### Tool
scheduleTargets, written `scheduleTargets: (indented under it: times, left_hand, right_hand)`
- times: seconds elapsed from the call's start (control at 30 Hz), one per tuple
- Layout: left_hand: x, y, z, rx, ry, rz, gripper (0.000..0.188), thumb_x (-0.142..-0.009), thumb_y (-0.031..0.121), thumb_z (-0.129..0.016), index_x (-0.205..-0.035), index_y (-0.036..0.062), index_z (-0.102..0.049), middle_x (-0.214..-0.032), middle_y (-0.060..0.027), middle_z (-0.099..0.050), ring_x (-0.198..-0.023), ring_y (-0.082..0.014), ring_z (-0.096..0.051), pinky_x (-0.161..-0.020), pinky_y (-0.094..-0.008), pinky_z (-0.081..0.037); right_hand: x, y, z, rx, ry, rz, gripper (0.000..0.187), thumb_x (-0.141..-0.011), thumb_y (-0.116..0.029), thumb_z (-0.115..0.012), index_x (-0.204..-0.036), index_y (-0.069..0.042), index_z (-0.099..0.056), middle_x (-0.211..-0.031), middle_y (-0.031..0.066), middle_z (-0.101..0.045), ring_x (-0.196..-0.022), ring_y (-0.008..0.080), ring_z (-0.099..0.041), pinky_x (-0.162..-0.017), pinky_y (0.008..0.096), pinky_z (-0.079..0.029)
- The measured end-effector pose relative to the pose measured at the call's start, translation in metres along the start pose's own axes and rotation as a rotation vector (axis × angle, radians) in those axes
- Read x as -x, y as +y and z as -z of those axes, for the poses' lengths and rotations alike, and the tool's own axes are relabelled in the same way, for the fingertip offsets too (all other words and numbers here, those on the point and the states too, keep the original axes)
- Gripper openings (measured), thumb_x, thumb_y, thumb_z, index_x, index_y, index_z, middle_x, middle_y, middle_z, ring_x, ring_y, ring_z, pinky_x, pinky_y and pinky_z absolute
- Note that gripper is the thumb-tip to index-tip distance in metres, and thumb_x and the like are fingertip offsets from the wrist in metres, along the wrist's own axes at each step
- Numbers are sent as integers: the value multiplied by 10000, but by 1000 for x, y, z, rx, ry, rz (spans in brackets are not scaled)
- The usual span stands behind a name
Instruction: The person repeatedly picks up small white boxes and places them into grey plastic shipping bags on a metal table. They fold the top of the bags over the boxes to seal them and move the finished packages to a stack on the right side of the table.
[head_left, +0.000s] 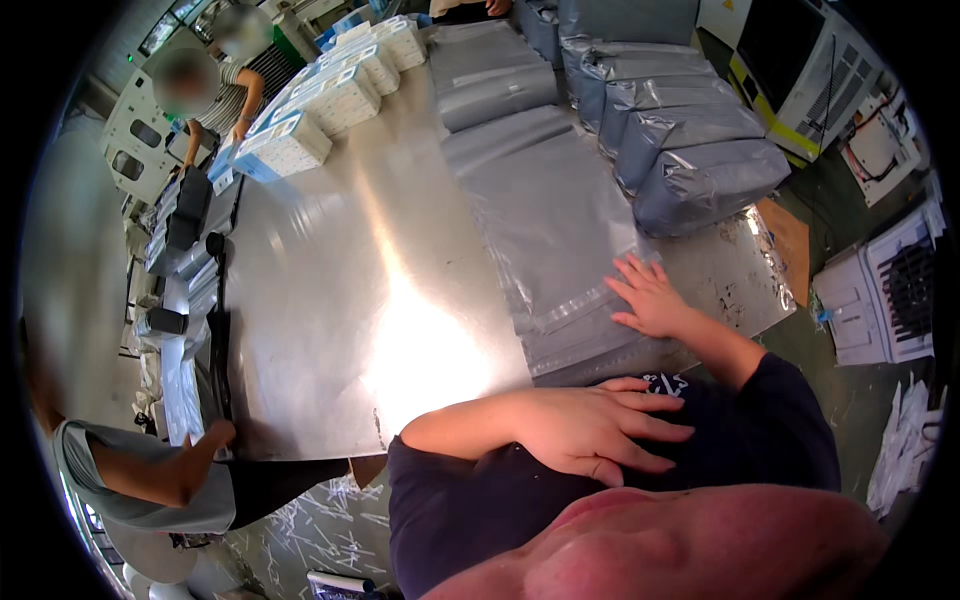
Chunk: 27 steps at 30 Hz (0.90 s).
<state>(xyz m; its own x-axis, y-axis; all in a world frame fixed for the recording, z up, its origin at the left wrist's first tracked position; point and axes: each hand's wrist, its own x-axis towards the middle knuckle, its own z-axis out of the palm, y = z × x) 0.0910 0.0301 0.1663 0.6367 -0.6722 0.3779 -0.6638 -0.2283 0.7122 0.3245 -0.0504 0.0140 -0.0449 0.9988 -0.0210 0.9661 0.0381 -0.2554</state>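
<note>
A flat grey plastic mailing bag (pixel 560 225) lies on the metal table, its open-looking near end over more flat grey bags (pixel 590 345). My right hand (pixel 650 297) rests on the near right edge of these bags, palm down with fingers spread. In front of my chest hovers my left hand (pixel 605 430), fingers apart and nothing visible in it. Further back lies another stack of grey bags (pixel 490 75). Behind my right hand stands a row of filled grey packages (pixel 710 185).
White and blue boxes (pixel 285 145) line the far left of the metal table (pixel 310 300). A co-worker in grey (pixel 150 470) stands at the left edge; another in stripes (pixel 245 95) reaches by the boxes. At right are a white crate (pixel 865 300) and a machine (pixel 800 70). Paper strips litter the floor.
</note>
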Motion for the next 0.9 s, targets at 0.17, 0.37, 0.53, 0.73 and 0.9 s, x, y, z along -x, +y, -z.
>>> scheduleTargets:
  times: [0.17, 0.37, 0.53, 0.73, 0.9]
  left_hand:
    - [23, 36, -24, -3, -3, 50, 571, -925, 489, -391, -1297, 65, -481, -1426, -226, -307, -1347, -450, -181, -1056, -570, -114]
    - [38, 69, -57, -154, 224, 29, 666, -921, 518, -372, -1301, -26, -434, -1406, -264, -314, -1331, -453, -217, -1041, -582, -162]
    - [71, 65, -56, -85, 584, 191, 567, -891, 407, -531, -1216, -56, -509, -1292, -234, -472, -1205, -399, -435, -982, -454, -355]
    - [135, -9, -130, -703, 1104, 1154, 474, -854, 355, -568, -1230, 71, -518, -1299, -174, -464, -1218, -362, -410, -998, -495, -329]
    - [152, -43, -172, -962, 760, 1601, 567, -839, 432, -539, -1305, 127, -430, -1397, -123, -336, -1315, -341, -249, -999, -634, -211]
  right_hand:
    - [15, -11, -20, 119, 125, -115, 597, -782, -368, -626, -1312, -151, -460, -1432, 90, -341, -1348, 282, -261, -1087, 496, -181]
    - [19, -12, -28, 141, 161, -100, 594, -768, -345, -636, -1304, -152, -467, -1427, 92, -349, -1341, 292, -271, -1083, 490, -187]
    - [18, -6, -34, 166, 204, -55, 594, -768, -341, -632, -1303, -149, -461, -1422, 102, -352, -1332, 300, -280, -1073, 500, -194]
    - [17, -7, -33, 196, 207, -38, 589, -777, -356, -621, -1304, -152, -455, -1420, 100, -354, -1331, 295, -281, -1075, 494, -195]
    - [18, -1, -40, 175, 194, -41, 582, -790, -355, -616, -1310, -153, -451, -1423, 95, -350, -1337, 289, -273, -1080, 491, -191]
